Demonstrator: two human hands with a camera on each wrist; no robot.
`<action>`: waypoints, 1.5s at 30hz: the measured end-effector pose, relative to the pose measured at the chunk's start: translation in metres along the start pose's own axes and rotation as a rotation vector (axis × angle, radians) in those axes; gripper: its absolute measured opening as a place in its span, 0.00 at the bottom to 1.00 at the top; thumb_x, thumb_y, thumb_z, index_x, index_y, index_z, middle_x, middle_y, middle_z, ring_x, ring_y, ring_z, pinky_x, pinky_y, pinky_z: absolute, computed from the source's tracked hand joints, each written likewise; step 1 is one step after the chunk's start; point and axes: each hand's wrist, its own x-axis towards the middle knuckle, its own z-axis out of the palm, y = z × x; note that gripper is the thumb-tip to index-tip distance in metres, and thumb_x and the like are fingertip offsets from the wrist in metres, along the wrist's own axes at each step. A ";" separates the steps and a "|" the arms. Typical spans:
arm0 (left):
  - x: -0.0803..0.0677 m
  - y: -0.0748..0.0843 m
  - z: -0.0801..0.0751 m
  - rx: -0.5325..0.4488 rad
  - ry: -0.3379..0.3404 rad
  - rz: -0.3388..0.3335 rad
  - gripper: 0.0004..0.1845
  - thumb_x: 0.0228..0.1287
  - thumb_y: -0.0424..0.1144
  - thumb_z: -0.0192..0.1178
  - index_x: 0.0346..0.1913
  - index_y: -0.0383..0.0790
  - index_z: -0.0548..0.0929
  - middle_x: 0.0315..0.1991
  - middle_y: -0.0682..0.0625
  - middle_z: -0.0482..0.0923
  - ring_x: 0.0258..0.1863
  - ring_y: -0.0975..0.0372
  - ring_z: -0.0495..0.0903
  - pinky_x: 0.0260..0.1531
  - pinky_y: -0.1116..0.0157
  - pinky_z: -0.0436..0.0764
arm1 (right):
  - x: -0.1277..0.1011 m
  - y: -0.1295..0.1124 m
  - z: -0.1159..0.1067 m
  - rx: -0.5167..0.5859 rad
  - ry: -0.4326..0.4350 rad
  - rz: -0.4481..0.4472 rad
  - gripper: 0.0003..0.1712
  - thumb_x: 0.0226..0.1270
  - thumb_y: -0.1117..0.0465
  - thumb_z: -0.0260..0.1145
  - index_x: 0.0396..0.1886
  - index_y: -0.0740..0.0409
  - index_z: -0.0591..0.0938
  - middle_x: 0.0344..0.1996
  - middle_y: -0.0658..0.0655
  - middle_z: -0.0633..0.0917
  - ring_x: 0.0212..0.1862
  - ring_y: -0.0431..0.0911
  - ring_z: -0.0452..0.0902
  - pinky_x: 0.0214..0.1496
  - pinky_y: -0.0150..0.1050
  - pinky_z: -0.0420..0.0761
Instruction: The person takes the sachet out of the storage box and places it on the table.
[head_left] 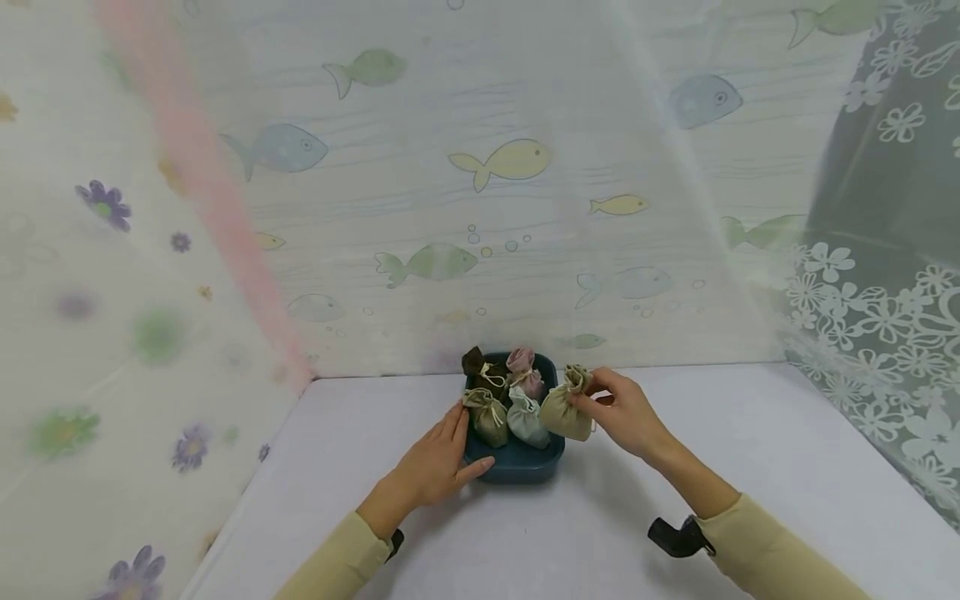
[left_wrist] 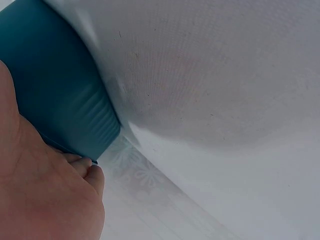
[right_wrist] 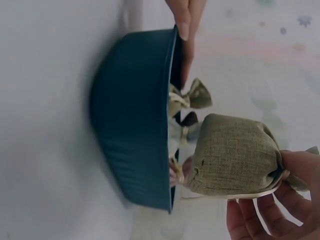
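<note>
My right hand [head_left: 626, 412] pinches the gathered neck of a small olive-green drawstring pouch [head_left: 566, 414], held over the right rim of a dark blue plastic basin [head_left: 517, 471]. In the right wrist view, the pouch [right_wrist: 235, 155] looks plump, with a pale cord along its side. My left hand [head_left: 435, 458] rests on the basin's left rim, fingers straight along the side and thumb at the front corner. Inside the basin sit a dark brown pouch [head_left: 491, 379], a pink pouch [head_left: 527, 375], another green pouch [head_left: 489, 421] and a pale blue-grey pouch [head_left: 528, 425].
The basin stands on a white-covered table [head_left: 517, 550], close to its far edge. A translucent curtain with fish [head_left: 420, 208] hangs behind, and a flower-patterned one [head_left: 97, 333] on the left. White floral lace [head_left: 885, 325] borders the right side.
</note>
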 end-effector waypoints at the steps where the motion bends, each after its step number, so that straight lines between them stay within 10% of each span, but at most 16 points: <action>1: 0.000 0.000 0.000 -0.001 -0.001 0.000 0.55 0.74 0.73 0.38 0.80 0.26 0.49 0.82 0.33 0.42 0.81 0.45 0.48 0.76 0.49 0.57 | 0.001 -0.001 0.004 0.002 -0.001 -0.006 0.07 0.73 0.60 0.69 0.45 0.58 0.84 0.41 0.54 0.85 0.48 0.48 0.81 0.52 0.40 0.83; 25: 0.006 -0.002 0.008 0.010 0.024 -0.007 0.55 0.73 0.75 0.35 0.80 0.27 0.48 0.82 0.34 0.41 0.81 0.47 0.47 0.77 0.51 0.56 | 0.015 0.002 0.083 -0.062 -0.018 -0.063 0.03 0.67 0.63 0.72 0.37 0.55 0.85 0.34 0.49 0.85 0.37 0.43 0.81 0.40 0.36 0.83; 36: 0.009 0.002 0.005 0.008 0.027 0.009 0.55 0.73 0.75 0.35 0.80 0.26 0.49 0.82 0.33 0.41 0.81 0.45 0.49 0.76 0.50 0.58 | 0.023 0.012 0.075 -0.106 -0.199 -0.054 0.05 0.69 0.62 0.70 0.32 0.57 0.84 0.27 0.50 0.81 0.29 0.42 0.72 0.30 0.35 0.73; 45: 0.012 -0.001 0.001 -0.004 -0.021 0.008 0.56 0.73 0.75 0.36 0.80 0.26 0.48 0.82 0.33 0.40 0.81 0.45 0.47 0.77 0.49 0.57 | 0.024 0.017 0.071 -0.094 -0.241 -0.068 0.07 0.66 0.62 0.72 0.41 0.60 0.86 0.36 0.53 0.86 0.39 0.44 0.82 0.41 0.40 0.83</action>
